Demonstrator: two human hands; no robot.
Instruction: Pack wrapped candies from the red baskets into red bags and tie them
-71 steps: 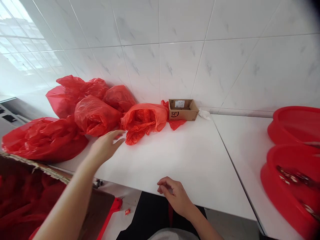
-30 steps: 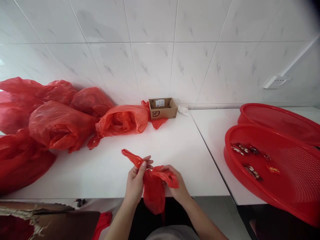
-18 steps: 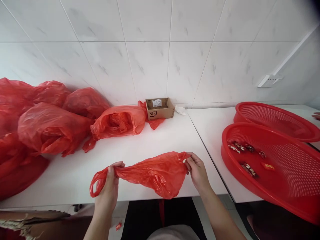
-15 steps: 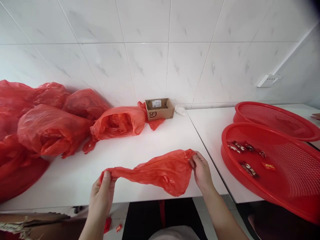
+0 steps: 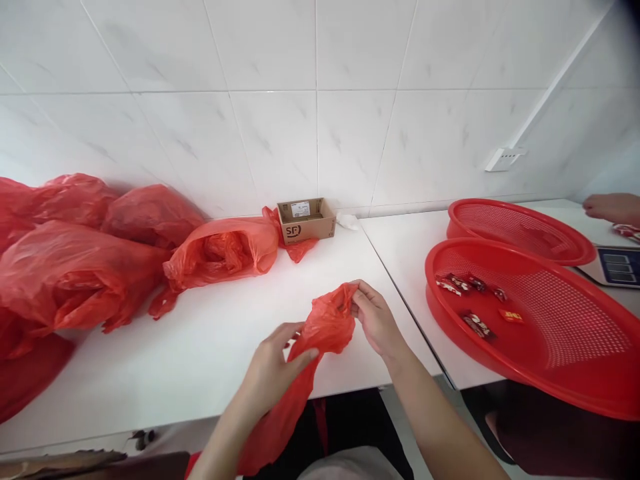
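An empty red plastic bag (image 5: 320,333) hangs bunched over the front edge of the white table (image 5: 210,347). My left hand (image 5: 275,370) is closed on its middle part, fingers wrapped round the plastic. My right hand (image 5: 374,320) pinches the bag's upper edge a little farther back and to the right. The bag's lower end droops below the table edge towards my lap.
Several stuffed red bags (image 5: 100,260) crowd the table's left and back. A small cardboard box (image 5: 306,220) stands by the tiled wall. Two red mesh baskets (image 5: 530,313) sit on the right; the nearer holds a few wrapped candies (image 5: 475,307). Another person's hand (image 5: 610,208) rests near a scale (image 5: 617,267) at far right.
The bag was stretched wide between my hands; now my hands have come together and the bag is bunched. My view has turned slightly right, showing the scale and another person's hand.
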